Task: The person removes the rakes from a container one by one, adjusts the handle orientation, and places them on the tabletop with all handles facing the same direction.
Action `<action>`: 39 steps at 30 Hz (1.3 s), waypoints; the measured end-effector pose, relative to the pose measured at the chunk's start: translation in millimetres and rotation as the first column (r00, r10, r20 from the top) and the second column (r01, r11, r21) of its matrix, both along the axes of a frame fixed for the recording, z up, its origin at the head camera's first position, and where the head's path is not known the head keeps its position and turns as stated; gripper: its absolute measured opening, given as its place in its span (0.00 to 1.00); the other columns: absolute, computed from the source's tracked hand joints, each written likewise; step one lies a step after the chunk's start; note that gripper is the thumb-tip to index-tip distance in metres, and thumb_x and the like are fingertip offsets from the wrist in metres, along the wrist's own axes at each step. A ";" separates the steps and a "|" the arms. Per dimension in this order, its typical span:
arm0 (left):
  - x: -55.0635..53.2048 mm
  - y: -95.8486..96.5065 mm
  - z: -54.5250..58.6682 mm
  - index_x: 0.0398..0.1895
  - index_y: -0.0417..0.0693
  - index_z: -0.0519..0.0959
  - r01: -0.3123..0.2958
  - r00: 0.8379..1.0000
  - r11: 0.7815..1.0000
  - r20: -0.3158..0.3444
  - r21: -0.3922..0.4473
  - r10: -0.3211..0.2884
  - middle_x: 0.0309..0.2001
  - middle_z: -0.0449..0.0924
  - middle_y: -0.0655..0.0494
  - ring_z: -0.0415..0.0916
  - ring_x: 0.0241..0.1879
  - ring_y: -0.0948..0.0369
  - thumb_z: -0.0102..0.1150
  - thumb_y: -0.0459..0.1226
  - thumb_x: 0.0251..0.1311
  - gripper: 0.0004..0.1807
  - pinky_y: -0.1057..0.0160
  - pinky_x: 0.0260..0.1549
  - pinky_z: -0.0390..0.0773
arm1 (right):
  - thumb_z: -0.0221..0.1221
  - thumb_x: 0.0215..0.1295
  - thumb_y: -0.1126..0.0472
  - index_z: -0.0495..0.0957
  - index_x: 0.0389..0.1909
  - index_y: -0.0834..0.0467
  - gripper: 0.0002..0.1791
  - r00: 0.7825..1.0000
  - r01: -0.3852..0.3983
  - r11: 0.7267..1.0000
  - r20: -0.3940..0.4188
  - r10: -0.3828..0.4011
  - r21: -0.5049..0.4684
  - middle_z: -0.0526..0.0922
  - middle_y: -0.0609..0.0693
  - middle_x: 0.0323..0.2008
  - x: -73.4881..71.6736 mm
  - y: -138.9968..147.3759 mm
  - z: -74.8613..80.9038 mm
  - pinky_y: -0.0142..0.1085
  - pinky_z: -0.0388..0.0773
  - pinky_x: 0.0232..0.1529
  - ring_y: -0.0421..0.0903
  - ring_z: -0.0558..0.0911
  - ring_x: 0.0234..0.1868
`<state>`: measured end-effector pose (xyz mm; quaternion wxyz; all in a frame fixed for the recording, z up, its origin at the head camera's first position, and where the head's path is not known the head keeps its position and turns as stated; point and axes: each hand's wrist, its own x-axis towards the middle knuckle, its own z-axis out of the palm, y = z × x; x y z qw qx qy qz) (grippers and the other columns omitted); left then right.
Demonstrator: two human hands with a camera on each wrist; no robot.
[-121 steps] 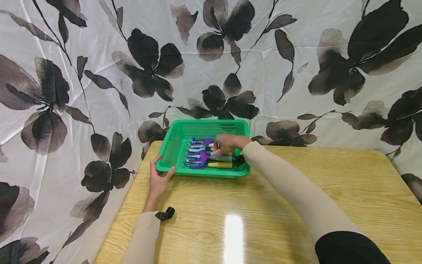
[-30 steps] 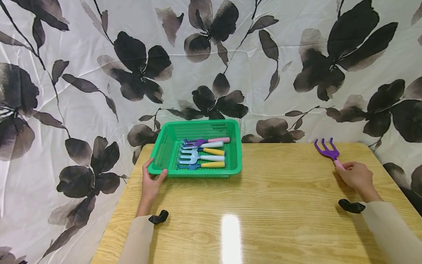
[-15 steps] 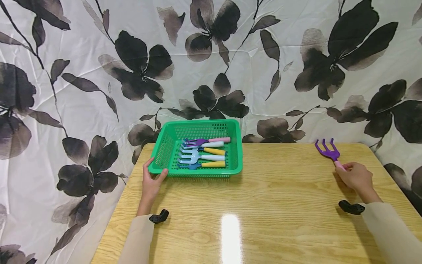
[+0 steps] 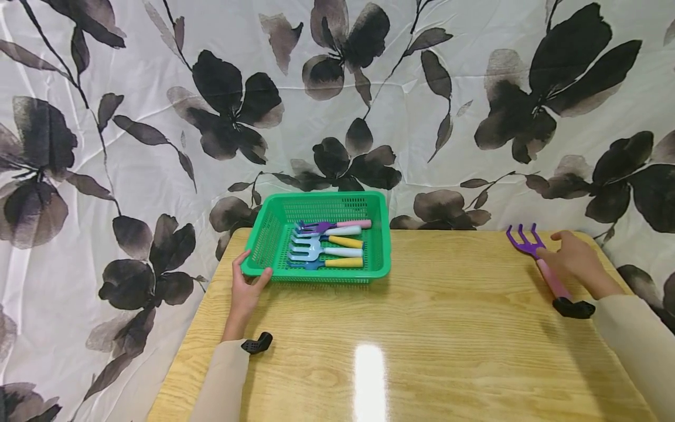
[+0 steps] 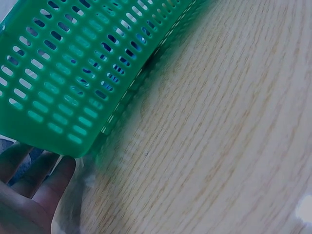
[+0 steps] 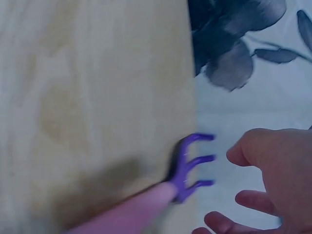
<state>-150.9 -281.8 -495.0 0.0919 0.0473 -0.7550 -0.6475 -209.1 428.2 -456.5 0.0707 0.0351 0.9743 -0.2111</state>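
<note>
A purple hand rake (image 4: 527, 247) with a pink handle lies at the right of the table, its three tines toward the floral cloth. Just above it is my right hand (image 4: 575, 264), apart from the handle; in the right wrist view the thumb and fingers (image 6: 256, 202) are spread with nothing between them. At the left, my left hand (image 4: 246, 293) holds the near left corner of a green plastic basket (image 4: 382, 258), thumb at the front rim and fingers along the left side. Inside the basket lie several hand rakes, among them a light blue one (image 4: 311, 250) and a purple one (image 4: 323, 227).
The wooden table (image 4: 448, 328) carries a bright light reflection near its front. A white cloth (image 4: 401, 117) with dark flowers hangs right behind the table's back edge and along the left. A black wrist device (image 4: 257, 343) sits on each wrist.
My right hand has taken the purple hand rake from the basket to the table's right side, let go of it and lifted off. The left hand has stayed at the basket corner.
</note>
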 end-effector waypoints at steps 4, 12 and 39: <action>4.0 3.0 8.8 0.80 0.49 0.51 0.000 1.000 1.000 0.014 -0.010 0.000 0.72 0.62 0.35 0.66 0.68 0.44 0.65 0.36 0.68 0.43 0.61 0.58 0.70 | 0.54 0.76 0.44 0.57 0.62 0.84 0.43 0.996 -0.086 0.995 0.003 0.086 0.047 0.72 0.84 0.50 -12.0 -11.1 24.6 0.68 0.72 0.48 0.80 0.73 0.49; 4.7 2.9 12.1 0.80 0.50 0.51 0.008 1.000 1.000 0.019 -0.010 -0.007 0.73 0.60 0.36 0.66 0.68 0.44 0.65 0.37 0.68 0.43 0.63 0.57 0.70 | 0.58 0.73 0.49 0.58 0.64 0.81 0.40 0.979 -0.203 0.976 0.029 0.201 0.074 0.73 0.84 0.51 -36.3 -39.0 66.2 0.70 0.72 0.50 0.78 0.75 0.49; 0.1 0.0 2.9 0.79 0.48 0.53 -0.002 1.000 1.000 -0.024 0.006 0.002 0.72 0.61 0.37 0.68 0.66 0.44 0.66 0.35 0.67 0.43 0.50 0.62 0.69 | 0.63 0.73 0.53 0.70 0.68 0.59 0.28 0.829 -0.548 0.836 -0.154 0.537 -0.033 0.79 0.69 0.58 -112.8 -220.1 136.0 0.59 0.77 0.52 0.65 0.80 0.56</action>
